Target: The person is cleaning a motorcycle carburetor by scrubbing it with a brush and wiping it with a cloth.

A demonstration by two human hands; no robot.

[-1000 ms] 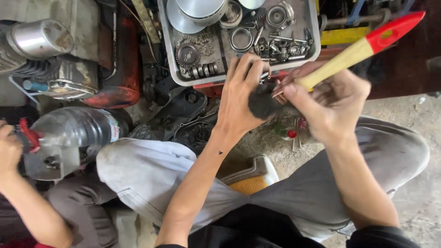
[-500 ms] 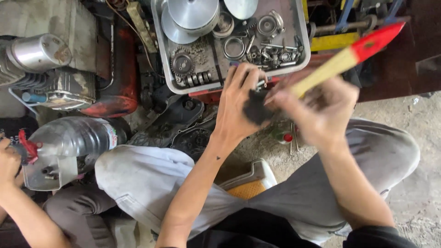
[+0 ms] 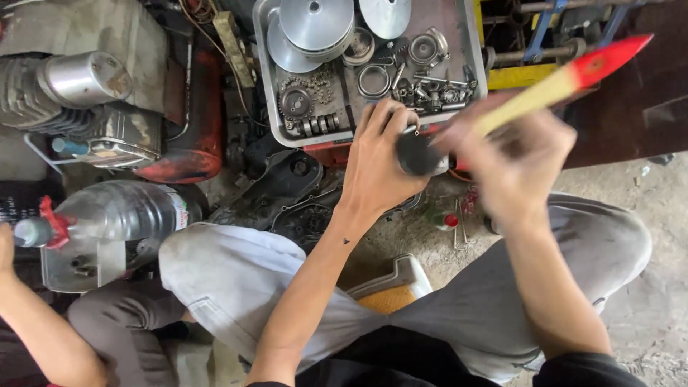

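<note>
Left hand [image 3: 376, 168] is closed w/ a firm grip round a small dark round part [image 3: 418, 154], fingers curled over its top. Right hand [image 3: 512, 161], blurred, is wrapped round the pale wooden handle of a brush [image 3: 555, 86] w/ a red tip; handle slants up to the right, its lower end meets the dark part. Bristles can't be made out.

Landmark = grey metal tray [image 3: 262, 86]. Dark part sits just below the tray's lower right corner, over the concrete floor [image 3: 631, 186]. Inside tray: two shiny pulley discs [image 3: 315, 25] stacked at top left, another disc [image 3: 385, 14] at top centre, a toothed gear [image 3: 295, 104] at lower left w/ a row of small rollers [image 3: 315, 127] under it, a wire ring [image 3: 373, 80] mid-tray, and a jumble of bolts & small fittings [image 3: 433, 89] on the right side.

Left of tray: red tank [image 3: 190, 143], finned engine block w/ a silver cylinder [image 3: 86, 79]. Below-left of tray: black engine covers [image 3: 301, 193], half hidden by the left forearm. Farther left, a clear plastic bottle [image 3: 118, 215] w/ red cap, another person's hand [image 3: 7, 251] at its neck. Below tray, between the knees: a low yellow stool [image 3: 390, 290]. Right of tray: yellow and blue frame [image 3: 530, 68], partly behind the brush handle.
</note>
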